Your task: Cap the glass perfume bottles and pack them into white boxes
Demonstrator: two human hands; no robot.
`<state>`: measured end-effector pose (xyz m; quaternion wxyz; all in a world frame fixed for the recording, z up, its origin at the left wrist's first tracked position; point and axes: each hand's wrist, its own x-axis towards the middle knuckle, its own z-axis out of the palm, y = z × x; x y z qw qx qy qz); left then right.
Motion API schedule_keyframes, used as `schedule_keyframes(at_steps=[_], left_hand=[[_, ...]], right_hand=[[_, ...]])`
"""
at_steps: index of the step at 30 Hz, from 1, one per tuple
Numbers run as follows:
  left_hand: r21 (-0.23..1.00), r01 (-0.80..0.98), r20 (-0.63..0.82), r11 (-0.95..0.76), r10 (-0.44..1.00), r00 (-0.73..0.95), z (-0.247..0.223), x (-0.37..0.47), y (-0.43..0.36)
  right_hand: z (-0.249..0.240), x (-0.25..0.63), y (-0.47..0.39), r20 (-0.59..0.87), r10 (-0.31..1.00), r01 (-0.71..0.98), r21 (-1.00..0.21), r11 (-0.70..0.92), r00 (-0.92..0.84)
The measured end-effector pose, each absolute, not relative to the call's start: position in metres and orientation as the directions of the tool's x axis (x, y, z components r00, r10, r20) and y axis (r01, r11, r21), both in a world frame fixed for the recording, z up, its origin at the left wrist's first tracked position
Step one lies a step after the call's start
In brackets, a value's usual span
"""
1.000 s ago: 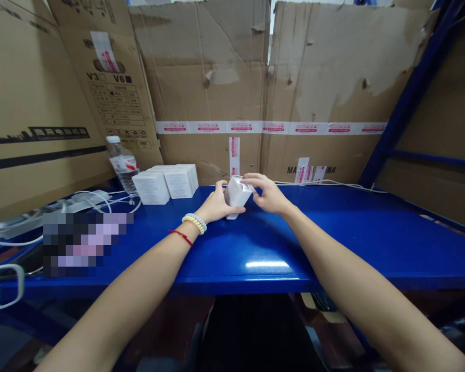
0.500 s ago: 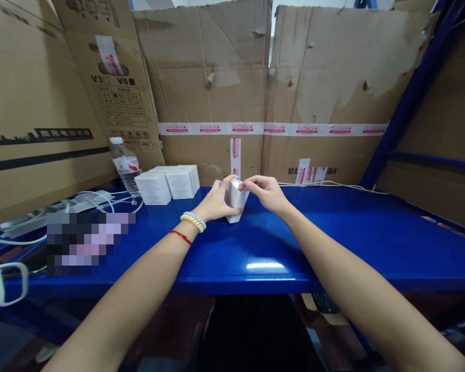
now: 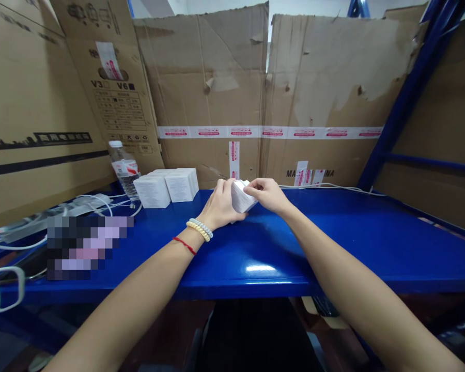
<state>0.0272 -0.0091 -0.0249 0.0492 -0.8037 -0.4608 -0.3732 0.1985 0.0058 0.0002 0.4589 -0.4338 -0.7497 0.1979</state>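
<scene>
A small white box (image 3: 243,200) is tilted to the right above the middle of the blue table (image 3: 225,258). Wrapped round its left side and lower part is my left hand (image 3: 220,204), which wears coiled bands and a red string at the wrist. My right hand (image 3: 269,194) is closed in a pinch at the box's top edge, around its flap; the fingertips are partly hidden. Several more white boxes (image 3: 152,192) stand grouped to the left, their printed sides facing forward.
Beside the grouped boxes stands a water bottle (image 3: 124,168). White cables and a power strip (image 3: 81,205) lie at the left, near a blurred, pixelated item (image 3: 89,248). Cardboard sheets (image 3: 209,98) wall the back; a blue post (image 3: 411,93) rises at the right.
The box has tipped over to the right, where it stood nearly upright before. My left hand has turned with it, and my right hand still touches its top.
</scene>
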Motion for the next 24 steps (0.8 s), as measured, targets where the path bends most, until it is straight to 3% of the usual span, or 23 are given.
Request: schedule_keyframes(at_steps=[7,11,14,16,24], left_hand=[[0.185,0.806,0.745,-0.563,0.615,0.258,-0.04,0.033,-0.002],[0.307,0.79,0.651,-0.531,0.723,0.233,-0.035,0.028,0.001],[0.431,0.644,0.569,-0.632,0.744,0.35,-0.025,0.011,0.005],[0.506,0.543,0.535,-0.67,0.738,0.411,-0.02,-0.001,0.006],[0.615,0.477,0.357,-0.627,0.762,0.541,-0.018,-0.001,0.005]], right_hand=[[0.004,0.198,-0.001,0.447,0.847,0.536,-0.658,0.53,-0.289],[0.002,0.201,-0.001,0.544,0.735,0.534,-0.511,0.673,-0.404],[0.0,0.203,0.002,0.613,0.648,0.485,-0.44,0.756,-0.453],[-0.001,0.205,0.004,0.617,0.628,0.462,-0.433,0.774,-0.474],[-0.001,0.217,0.011,0.566,0.643,0.366,-0.533,0.763,-0.516]])
